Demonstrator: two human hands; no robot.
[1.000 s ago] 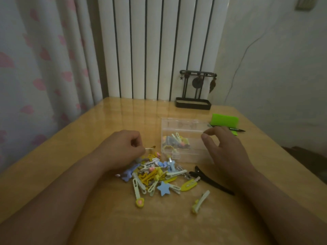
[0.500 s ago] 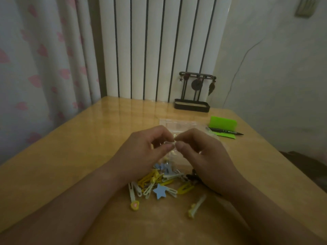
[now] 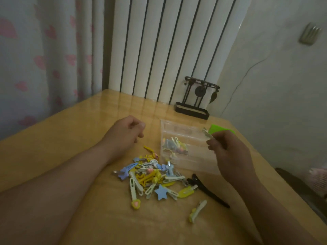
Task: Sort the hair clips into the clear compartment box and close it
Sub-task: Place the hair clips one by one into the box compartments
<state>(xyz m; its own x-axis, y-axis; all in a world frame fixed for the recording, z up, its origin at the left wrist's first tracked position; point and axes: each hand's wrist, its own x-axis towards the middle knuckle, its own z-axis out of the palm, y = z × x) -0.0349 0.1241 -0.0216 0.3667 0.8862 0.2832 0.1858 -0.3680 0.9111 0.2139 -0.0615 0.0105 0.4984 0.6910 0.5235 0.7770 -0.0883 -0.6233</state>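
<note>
Nearest to the person, one pale clip [image 3: 197,211] lies alone on the wooden table [image 3: 70,138], apart from the others. A little further is the pile of hair clips [image 3: 152,175] – yellow, blue and white ones, tangled together – and a long black clip [image 3: 208,190] lies just beside it on the right. The pile sits directly in front of the clear compartment box [image 3: 185,149], probably so that each clip has only a short way to go.

The box is not closed, and some clips are already in one compartment on its left side; the other compartments look bare, though the plastic is hard to read.

The right hand [image 3: 228,152] hovers over the right edge of the box and pinches a small silver clip [image 3: 207,134] between thumb and fingers, its tip pointing up – likely about to be placed in a compartment. The left hand [image 3: 126,133] is above the table, left of the box, fingers curled in; whether it holds anything cannot be told.

Behind are a green object [image 3: 221,129], a dark metal stand [image 3: 196,101], a white radiator [image 3: 168,46] and a curtain [image 3: 44,50].
</note>
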